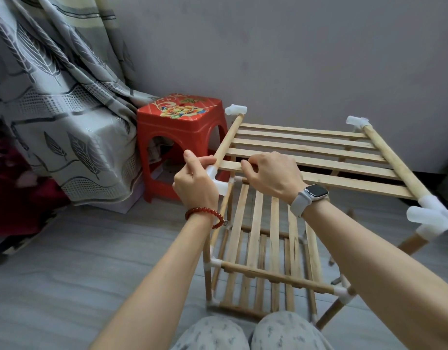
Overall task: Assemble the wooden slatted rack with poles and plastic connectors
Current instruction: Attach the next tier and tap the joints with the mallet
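Note:
A wooden slatted rack [268,261] stands on the floor in front of my knees, with lower shelves joined by poles and white plastic connectors. A top slatted shelf [316,150] lies tilted over it. My left hand [195,183] grips the white connector [214,176] at the shelf's near left corner, where a pole [228,140] enters it. My right hand [271,176] holds the nearest slat with curled fingers, just right of that connector. More white connectors sit at the far left [235,110], far right [357,121] and near right [432,215] corners.
A red plastic stool [177,137] stands left of the rack against a grey wall. A leaf-patterned grey curtain [53,97] drapes over something at the left. Grey wood-look floor [79,261] spreads around the rack.

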Motion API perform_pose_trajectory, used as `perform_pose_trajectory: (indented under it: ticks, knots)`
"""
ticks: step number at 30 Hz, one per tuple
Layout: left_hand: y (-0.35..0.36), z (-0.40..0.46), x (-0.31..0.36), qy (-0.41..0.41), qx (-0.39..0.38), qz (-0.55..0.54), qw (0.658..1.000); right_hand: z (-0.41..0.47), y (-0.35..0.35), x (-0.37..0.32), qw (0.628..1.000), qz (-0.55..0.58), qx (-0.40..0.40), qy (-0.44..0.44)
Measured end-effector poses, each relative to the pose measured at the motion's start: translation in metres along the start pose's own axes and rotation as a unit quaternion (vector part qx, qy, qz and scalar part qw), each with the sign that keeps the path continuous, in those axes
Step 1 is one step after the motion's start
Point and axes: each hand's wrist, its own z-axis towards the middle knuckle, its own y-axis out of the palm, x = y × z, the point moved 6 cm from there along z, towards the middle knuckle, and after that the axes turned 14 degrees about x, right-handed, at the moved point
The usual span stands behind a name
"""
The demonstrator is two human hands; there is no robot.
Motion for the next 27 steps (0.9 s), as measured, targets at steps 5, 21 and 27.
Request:
perform_pose_trajectory:
  ticks: [5,21,27]
  knots:
    - [0.008,-0.027,0.013,0.094,-0.189,0.026,0.977,-0.013,-0.013,0.019,1.000,0.027,-0.001,0.002]
    - [0.087,-0.080,0.033,0.503,-0.528,0.206,0.652,-0.051,-0.117,0.086,0.989,0.080,-0.030,0.124]
    - [0.076,-0.112,0.044,0.526,-0.484,0.182,0.676,-0.079,-0.132,0.081,0.978,0.059,-0.014,0.201]
